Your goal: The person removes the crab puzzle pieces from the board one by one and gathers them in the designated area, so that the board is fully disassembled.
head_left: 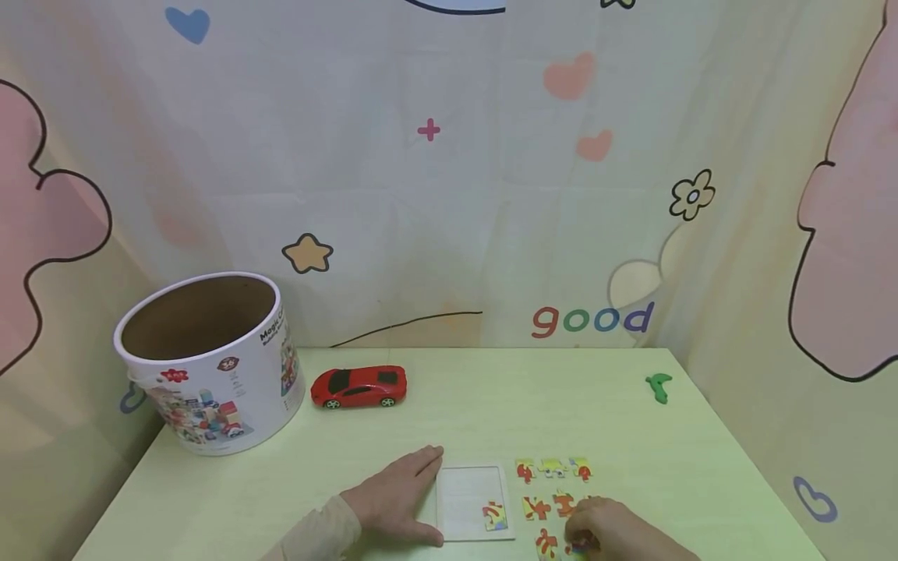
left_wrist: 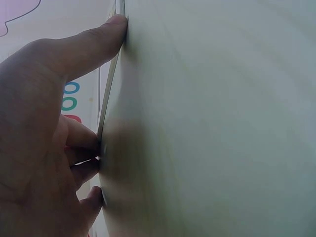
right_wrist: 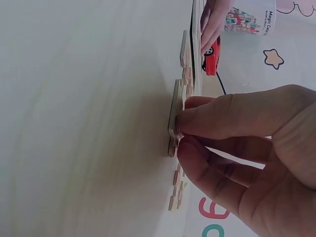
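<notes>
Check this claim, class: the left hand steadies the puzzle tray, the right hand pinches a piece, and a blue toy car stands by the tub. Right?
Not quite: the toy car is red, as the head view shows. The rest holds: left hand on the puzzle tray, right hand pinching a piece, tub nearby.

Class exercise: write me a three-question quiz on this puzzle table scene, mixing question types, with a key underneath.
1. True or false: the left hand rests beside the puzzle tray.
2. What does the right hand pinch? A) a puzzle piece B) the red toy car C) the green piece
3. How many pieces already lie in the tray?

Key: 1 true; 2 A; 3 one.
</notes>
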### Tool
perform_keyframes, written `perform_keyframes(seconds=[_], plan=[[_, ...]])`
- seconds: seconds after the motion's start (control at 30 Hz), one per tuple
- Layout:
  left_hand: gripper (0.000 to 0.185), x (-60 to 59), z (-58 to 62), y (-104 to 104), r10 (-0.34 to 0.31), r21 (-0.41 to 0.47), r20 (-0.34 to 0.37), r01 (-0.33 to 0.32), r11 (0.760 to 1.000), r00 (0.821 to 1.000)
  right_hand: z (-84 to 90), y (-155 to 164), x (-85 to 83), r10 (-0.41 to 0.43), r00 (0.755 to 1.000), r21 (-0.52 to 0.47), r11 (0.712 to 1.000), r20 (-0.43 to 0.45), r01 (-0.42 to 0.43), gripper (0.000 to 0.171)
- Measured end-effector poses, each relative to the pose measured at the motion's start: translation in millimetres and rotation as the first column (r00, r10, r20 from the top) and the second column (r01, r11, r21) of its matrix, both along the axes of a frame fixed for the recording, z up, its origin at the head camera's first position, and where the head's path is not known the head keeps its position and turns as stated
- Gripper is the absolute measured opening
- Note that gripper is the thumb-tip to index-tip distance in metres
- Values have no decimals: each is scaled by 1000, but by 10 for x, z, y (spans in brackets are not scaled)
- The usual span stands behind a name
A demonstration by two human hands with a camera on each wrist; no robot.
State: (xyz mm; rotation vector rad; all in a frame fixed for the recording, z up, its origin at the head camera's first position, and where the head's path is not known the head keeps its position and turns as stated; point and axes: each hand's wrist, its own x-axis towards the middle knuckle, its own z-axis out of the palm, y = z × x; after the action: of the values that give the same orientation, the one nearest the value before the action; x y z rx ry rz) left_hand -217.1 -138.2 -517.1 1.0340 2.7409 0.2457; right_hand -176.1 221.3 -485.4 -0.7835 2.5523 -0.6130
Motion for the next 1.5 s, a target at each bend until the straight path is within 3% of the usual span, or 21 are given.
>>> perform_keyframes(seconds=[0.33,0.5,0.87,1.1,1.5], plan=[[110,2,24,7,-15,3,-21,15,1000,1000,41,-29,-14,-2,998,-46,999,-60,0,20],[110,1,11,4,-5,-1,-6,5,1000,1000,62,-94,-41,30,992,-58,998,-120,-37,15],[109,13,5,5,-16,2,-33,16,1000,999,120,-250,-88,0,993,-40,999,-115,-5,14],[110,-6,-2,1,-12,-10,-33,12,1000,999,129,-365,-126,70,962,-59,994,-265,-89,13],[110,1,6,2,1,-3,-7,-1,1000,1000,165,-566,-203,97,946,-26,994,-310,-111,19]])
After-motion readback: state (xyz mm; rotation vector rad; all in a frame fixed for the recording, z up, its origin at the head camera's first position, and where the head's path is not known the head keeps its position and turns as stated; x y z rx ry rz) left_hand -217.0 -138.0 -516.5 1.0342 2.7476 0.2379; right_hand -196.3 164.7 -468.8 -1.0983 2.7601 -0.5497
